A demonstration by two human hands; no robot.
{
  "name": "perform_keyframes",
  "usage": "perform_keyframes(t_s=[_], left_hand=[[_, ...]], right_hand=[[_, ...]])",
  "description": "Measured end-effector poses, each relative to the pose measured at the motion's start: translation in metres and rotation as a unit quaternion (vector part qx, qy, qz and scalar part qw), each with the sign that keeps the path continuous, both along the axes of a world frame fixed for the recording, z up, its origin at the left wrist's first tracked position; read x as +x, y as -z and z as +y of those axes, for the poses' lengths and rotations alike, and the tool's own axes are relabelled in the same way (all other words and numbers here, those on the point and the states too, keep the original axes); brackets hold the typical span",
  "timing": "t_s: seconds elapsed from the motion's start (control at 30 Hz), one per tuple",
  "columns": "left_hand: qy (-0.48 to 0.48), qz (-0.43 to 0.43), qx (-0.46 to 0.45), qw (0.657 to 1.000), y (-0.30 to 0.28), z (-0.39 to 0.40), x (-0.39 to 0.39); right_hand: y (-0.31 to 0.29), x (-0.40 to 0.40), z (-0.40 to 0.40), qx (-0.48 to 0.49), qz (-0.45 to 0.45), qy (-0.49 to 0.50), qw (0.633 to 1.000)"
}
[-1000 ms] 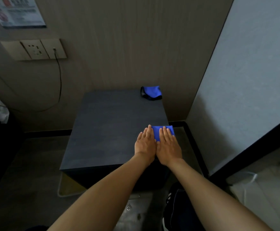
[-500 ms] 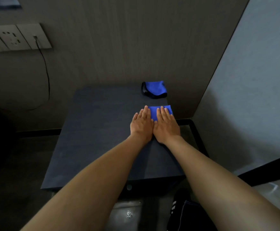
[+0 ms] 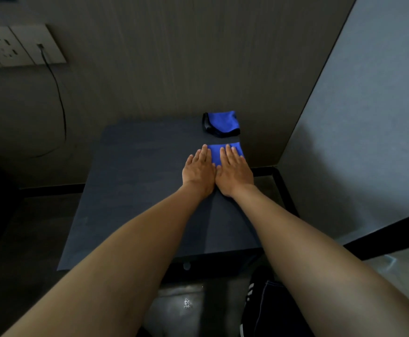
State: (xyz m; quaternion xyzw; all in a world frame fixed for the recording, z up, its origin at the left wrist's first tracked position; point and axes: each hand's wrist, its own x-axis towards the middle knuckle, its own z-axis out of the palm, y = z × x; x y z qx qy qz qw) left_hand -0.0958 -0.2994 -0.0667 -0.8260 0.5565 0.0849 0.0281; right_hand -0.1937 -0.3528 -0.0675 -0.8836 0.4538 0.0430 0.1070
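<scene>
The small folded blue cloth (image 3: 214, 154) lay flat on the far right part of the dark grey square tabletop (image 3: 137, 190). It sat just in front of a bunched blue fabric piece with black trim (image 3: 221, 124) at the back edge by the wood-grain wall. The two were near each other but apart, with a strip of bare table between them. That placement suggested the folded cloth was being lined up beside its mate, finished pieces gathered in one corner out of the way.

Both hands lay palm down on it with fingers straight and together, gripping nothing. The right hand (image 3: 235, 173) covered most of the cloth's near and right side, its fingertips reaching almost to the far edge. The left hand (image 3: 198, 170) lay at the cloth's left margin. In the dim light it was hard to tell whether its fingertips rested on the fabric or on the table just beside it. Flat palms rather than a pinch fitted smoothing: pressing the fold down so it stayed crisp, or sliding the piece along without disturbing it.

The hands sat side by side, thumbs touching. Both bare forearms stretched well forward, nearly straight and converging from the lower corners of the view.

Further out, a beige wall socket plate (image 3: 16, 47) hung at upper left with a thin black cable (image 3: 61, 105) drooping from it, and a black shoe with white stripes (image 3: 259, 307) showed on the floor below the table's near edge
</scene>
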Motion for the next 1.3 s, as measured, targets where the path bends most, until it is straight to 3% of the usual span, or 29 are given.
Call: perform_keyframes(t_s=[0.53, 0.73, 0.87, 1.1, 1.3], left_hand=[[0.005, 0.028, -0.030, 0.999, 0.006, 0.166, -0.074], [0.033, 0.005, -0.025, 0.999, -0.007, 0.202, -0.079], [0.051, 0.034, -0.008, 0.998, -0.015, 0.212, -0.073], [0.053, 0.014, -0.045, 0.997, -0.016, 0.225, -0.071], [-0.007, 0.135, -0.144, 0.980, -0.038, 0.229, -0.058]], right_hand=[[-0.009, -0.076, 0.163, 0.048, -0.004, 0.004, 0.999], [-0.023, -0.089, 0.195, 0.079, -0.002, -0.005, 0.997], [-0.037, -0.097, 0.200, 0.105, 0.049, -0.046, 0.992], [-0.037, -0.109, 0.212, 0.053, 0.044, -0.091, 0.994], [-0.073, -0.123, 0.201, -0.062, -0.031, -0.120, 0.990]])
